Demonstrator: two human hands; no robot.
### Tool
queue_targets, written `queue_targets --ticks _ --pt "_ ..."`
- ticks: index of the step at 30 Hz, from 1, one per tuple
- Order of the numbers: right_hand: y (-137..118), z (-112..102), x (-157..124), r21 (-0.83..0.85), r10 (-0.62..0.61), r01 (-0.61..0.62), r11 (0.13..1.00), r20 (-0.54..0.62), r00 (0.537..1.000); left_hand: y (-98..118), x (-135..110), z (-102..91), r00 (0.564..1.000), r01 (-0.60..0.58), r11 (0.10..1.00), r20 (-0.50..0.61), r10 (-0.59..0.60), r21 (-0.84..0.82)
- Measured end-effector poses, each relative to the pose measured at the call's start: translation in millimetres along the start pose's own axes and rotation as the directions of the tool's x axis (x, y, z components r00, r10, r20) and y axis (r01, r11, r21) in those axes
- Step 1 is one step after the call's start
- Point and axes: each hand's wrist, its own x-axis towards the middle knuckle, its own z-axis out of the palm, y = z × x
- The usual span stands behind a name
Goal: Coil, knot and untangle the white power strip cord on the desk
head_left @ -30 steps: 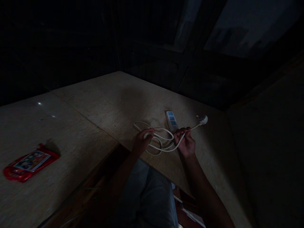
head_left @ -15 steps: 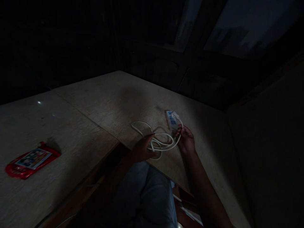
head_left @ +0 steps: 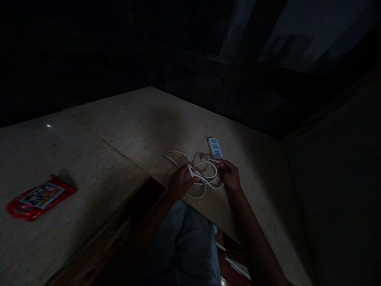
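Note:
A white power cord lies in loose coils between my two hands, over the near part of the table. My left hand grips the gathered loops at their left side, thumb over the strands. Pinched in the fingers of my right hand is the stretch of cord near its plug end. The pale plug points left, above the coils. Just beyond my right hand lies a white power strip with blue socket faces; its near end is partly hidden by the hand.
A shiny red packet with a picture label lies on the pale tabletop at the left. A seam crosses the table. Dark window panes stand behind it; my legs are below the near edge.
My right hand has drawn the plug end away from over the power strip, leftwards and nearer. The strip's sockets now show uncovered. My left hand has closed more over the coils.

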Motion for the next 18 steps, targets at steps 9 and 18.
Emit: queue_targets --ticks 9,18 --pt "-5.5 4.0 0.4 0.125 0.085 -0.095 0.988 0.086 0.993 3.5 13.6 3.2 0.999 0.046 0.995 -0.022 -0.048 -0.083" --pt "-14.0 3.5 -3.3 0.243 0.17 -0.192 0.951 0.107 0.98 -7.9 7.3 -2.8 0.971 -0.089 0.989 0.212 0.112 -0.117"
